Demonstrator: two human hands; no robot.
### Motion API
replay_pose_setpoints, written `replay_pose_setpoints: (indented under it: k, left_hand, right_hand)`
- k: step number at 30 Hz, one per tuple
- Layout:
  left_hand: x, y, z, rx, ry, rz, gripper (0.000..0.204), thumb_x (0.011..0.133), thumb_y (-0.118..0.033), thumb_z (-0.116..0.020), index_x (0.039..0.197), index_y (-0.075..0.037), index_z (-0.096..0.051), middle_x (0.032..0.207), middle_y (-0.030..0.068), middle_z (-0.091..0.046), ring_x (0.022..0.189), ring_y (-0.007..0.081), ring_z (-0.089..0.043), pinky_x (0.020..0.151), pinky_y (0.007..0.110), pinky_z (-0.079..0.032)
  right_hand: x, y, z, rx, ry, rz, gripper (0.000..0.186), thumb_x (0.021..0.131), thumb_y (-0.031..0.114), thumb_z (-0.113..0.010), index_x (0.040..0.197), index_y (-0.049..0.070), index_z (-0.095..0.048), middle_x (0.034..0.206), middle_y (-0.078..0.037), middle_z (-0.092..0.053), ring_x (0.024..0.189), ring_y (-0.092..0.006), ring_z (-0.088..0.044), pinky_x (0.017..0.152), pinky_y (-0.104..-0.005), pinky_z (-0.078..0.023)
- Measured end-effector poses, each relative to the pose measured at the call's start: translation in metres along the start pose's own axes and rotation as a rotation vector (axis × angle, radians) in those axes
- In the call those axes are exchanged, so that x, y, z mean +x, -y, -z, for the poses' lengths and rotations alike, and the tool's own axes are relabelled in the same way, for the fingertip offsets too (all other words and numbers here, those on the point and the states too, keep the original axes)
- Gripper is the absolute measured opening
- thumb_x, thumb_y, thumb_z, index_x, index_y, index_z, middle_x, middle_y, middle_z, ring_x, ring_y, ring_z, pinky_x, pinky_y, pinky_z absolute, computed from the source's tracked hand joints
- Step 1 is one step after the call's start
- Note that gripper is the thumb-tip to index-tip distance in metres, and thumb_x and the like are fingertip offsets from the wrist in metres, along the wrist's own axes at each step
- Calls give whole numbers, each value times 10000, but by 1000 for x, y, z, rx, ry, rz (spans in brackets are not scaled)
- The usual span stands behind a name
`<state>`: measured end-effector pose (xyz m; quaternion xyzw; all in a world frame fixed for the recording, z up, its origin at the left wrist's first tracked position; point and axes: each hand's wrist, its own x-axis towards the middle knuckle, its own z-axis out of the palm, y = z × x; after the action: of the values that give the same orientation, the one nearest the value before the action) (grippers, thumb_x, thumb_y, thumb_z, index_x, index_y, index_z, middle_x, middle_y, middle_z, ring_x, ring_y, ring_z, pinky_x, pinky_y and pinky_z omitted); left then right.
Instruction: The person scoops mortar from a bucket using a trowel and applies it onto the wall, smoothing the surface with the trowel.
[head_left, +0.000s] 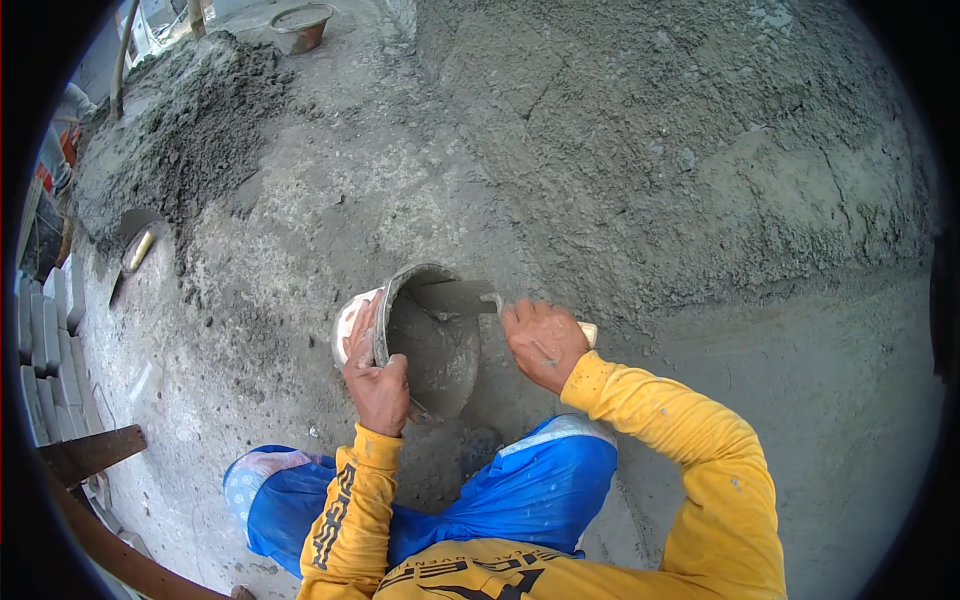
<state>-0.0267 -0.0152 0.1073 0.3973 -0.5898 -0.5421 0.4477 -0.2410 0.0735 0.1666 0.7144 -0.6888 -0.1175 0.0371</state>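
Note:
My left hand [378, 375] grips the rim of a tilted bucket [440, 385], its fingers on the pale outer wall and its thumb at the rim. Grey wet mortar coats the inside of the bucket, whose mouth faces right. In my right hand [545, 343] is a trowel [460, 297], held by its light-coloured handle. The flat blade reaches into the upper part of the bucket's mouth. Both hands are closed, and mortar spots my right hand.
A mound of grey mortar [190, 120] lies at the upper left, with another trowel [142, 250] at its foot. A basin [302, 28] stands beyond it. Grey blocks [50, 330] and a rusty metal beam [95, 453] are at left. Rough mortar surface [680, 150] spreads right.

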Motion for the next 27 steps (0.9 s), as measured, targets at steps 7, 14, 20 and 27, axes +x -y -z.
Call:
replay_pose_setpoints:
  k: [7, 14, 20, 27]
  left_hand:
    - [9, 25, -1, -262, -152, 166, 697, 680, 73, -444, 1373, 34, -502, 1293, 75, -575, 1113, 143, -550, 889, 219, -441]
    - [7, 36, 9, 41, -162, 52, 672, 670, 52, -459, 1338, 37, -536, 1312, 114, -570, 1179, 198, -530, 992, 264, -391]
    - [-1, 23, 16, 25, -161, 122, 668, 660, 36, -467, 1324, 46, -544, 1317, 130, -561, 1218, 216, -504, 1040, 281, -348]
    - [-5, 31, 18, -21, -140, 200, 675, 669, 63, -452, 1335, 14, -553, 1318, 98, -560, 1199, 187, -511, 962, 248, -407]
  right_hand:
    - [-36, -22, -11, 439, -21, -110, 236, 829, 220, -652, 983, 46, -610, 853, -141, -629, 769, -354, -644, 685, -445, -512]
    - [-23, -99, -77, 1011, 44, -921, 338, 916, 263, -609, 1088, -27, -577, 774, -133, -623, 669, -271, -634, 582, -396, -512]
    - [8, -127, -93, 1334, 77, -1119, 339, 936, 250, -603, 1134, -21, -554, 766, -57, -594, 570, -149, -567, 487, -315, -483]
    - [13, -126, -97, 1339, -16, -1151, 267, 938, 239, -597, 1021, -14, -578, 755, -64, -597, 571, -149, -579, 483, -314, -485]
